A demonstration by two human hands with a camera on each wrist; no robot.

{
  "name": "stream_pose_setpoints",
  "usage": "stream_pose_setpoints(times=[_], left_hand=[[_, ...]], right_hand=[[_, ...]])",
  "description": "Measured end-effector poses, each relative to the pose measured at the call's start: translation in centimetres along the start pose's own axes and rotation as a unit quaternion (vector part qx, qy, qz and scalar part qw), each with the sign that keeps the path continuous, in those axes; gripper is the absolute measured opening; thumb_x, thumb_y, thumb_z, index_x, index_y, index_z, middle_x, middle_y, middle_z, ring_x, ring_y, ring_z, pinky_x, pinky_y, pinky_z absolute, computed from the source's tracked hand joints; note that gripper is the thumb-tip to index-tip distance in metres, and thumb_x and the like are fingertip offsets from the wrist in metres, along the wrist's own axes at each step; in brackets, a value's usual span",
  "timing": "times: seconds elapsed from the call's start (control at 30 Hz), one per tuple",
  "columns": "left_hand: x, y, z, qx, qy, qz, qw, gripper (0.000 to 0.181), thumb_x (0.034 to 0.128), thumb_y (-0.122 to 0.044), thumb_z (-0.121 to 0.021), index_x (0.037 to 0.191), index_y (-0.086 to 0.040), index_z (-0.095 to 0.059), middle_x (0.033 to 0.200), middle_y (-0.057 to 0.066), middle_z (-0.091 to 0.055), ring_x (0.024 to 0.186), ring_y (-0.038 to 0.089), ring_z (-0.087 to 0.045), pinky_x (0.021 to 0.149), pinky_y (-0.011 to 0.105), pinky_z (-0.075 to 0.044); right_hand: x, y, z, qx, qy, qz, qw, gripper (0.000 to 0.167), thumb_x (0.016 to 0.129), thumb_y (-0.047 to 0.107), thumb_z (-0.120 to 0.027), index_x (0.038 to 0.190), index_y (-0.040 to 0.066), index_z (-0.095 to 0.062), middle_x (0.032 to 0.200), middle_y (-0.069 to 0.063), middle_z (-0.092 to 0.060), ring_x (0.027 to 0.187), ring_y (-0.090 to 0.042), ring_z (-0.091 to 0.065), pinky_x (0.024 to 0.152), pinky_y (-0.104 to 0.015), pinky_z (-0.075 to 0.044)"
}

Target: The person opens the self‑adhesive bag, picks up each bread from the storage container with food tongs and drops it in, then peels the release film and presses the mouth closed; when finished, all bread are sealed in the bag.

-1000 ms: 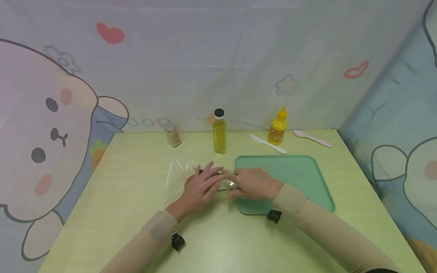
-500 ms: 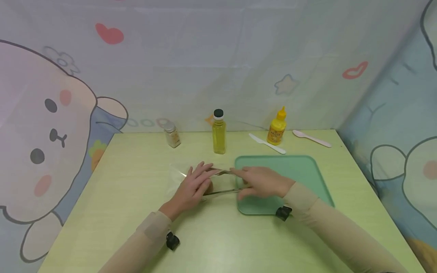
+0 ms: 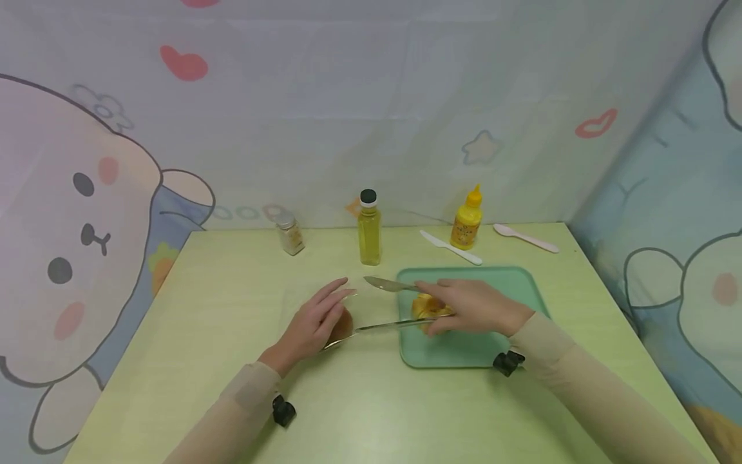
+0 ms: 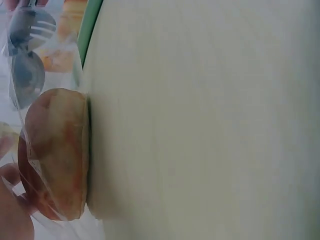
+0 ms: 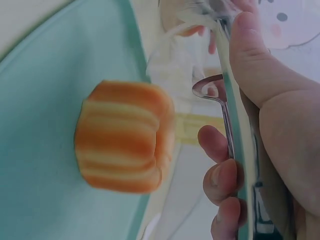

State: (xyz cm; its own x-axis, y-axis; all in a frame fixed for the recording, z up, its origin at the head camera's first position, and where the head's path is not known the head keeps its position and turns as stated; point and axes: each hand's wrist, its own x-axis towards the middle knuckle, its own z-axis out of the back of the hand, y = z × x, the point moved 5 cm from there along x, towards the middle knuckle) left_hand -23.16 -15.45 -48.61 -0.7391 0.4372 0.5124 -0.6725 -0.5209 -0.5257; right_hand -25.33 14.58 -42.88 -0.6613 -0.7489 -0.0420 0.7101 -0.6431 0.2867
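My left hand (image 3: 304, 330) lies with extended fingers over a round brown bun (image 4: 56, 160) inside a clear plastic bag (image 4: 37, 172). Its fingertips touch the film; the exact contact is partly hidden. My right hand (image 3: 476, 306) grips metal food tongs (image 3: 390, 284) between thumb and fingers. The tongs' arms stand spread, one tip slotted like a fork and the other like a spoon, with nothing between the tips. They point at the bag from the right. Below the right hand, a ridged golden bread roll (image 5: 122, 137) sits on the green tray (image 5: 50, 95).
Along the back stand a small shaker jar (image 3: 290, 235), an oil bottle (image 3: 370, 232) with a black cap and a yellow squeeze bottle (image 3: 466, 222). A white plastic knife (image 3: 451, 247) and a pale plastic spoon (image 3: 524, 238) lie near them.
The tongs have drawn right, away from the bun and out of the bag, and their arms have spread wider. My left hand has shifted slightly left; the bun stays with it.
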Motion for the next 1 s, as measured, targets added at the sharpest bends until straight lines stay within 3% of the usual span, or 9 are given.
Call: stream_pose_setpoints(times=[0.4,0.6,0.77,1.0], left_hand=[[-0.6,1.2,0.9,0.011,0.006,0.03,0.9995,0.036,0.11,-0.01,-0.053,0.145,-0.014,-0.063,0.156,0.014,-0.053,0.143,0.033,-0.052,0.114,0.057,-0.045],[-0.8,1.5,1.1,0.006,0.011,0.046,0.9988,0.036,0.111,-0.012,-0.052,0.145,-0.012,-0.062,0.156,0.013,-0.053,0.145,0.031,-0.051,0.116,0.057,-0.043],[-0.9,1.6,1.3,0.001,0.005,0.046,0.9989,0.036,0.111,-0.011,-0.052,0.145,-0.01,-0.063,0.155,0.014,-0.054,0.144,0.032,-0.052,0.115,0.055,-0.044],[-1.0,2.0,1.2,0.003,0.004,0.039,0.9992,0.036,0.1119,-0.012,-0.05,0.145,-0.01,-0.063,0.154,0.01,-0.056,0.143,0.029,-0.053,0.117,0.047,-0.044]], right_hand=[[-3.9,-2.2,2.1,-0.01,-0.056,-0.018,0.9982,0.084,0.092,0.059,-0.074,0.157,0.013,-0.049,0.094,0.008,-0.06,0.065,-0.002,-0.047,0.058,-0.023,-0.043],[-6.7,-4.5,2.4,-0.014,-0.065,-0.061,0.9959,0.082,0.093,0.063,-0.072,0.157,0.017,-0.049,0.092,0.012,-0.054,0.066,-0.003,-0.041,0.058,-0.023,-0.039],[-8.6,-5.8,2.3,-0.009,-0.066,-0.095,0.9932,0.082,0.092,0.059,-0.075,0.156,0.013,-0.051,0.093,0.01,-0.057,0.066,-0.004,-0.042,0.058,-0.024,-0.039],[-10.6,-7.0,1.7,0.012,-0.052,-0.103,0.9933,0.084,0.094,0.06,-0.073,0.156,0.009,-0.05,0.093,0.008,-0.061,0.059,0.001,-0.04,0.058,-0.024,-0.04]])
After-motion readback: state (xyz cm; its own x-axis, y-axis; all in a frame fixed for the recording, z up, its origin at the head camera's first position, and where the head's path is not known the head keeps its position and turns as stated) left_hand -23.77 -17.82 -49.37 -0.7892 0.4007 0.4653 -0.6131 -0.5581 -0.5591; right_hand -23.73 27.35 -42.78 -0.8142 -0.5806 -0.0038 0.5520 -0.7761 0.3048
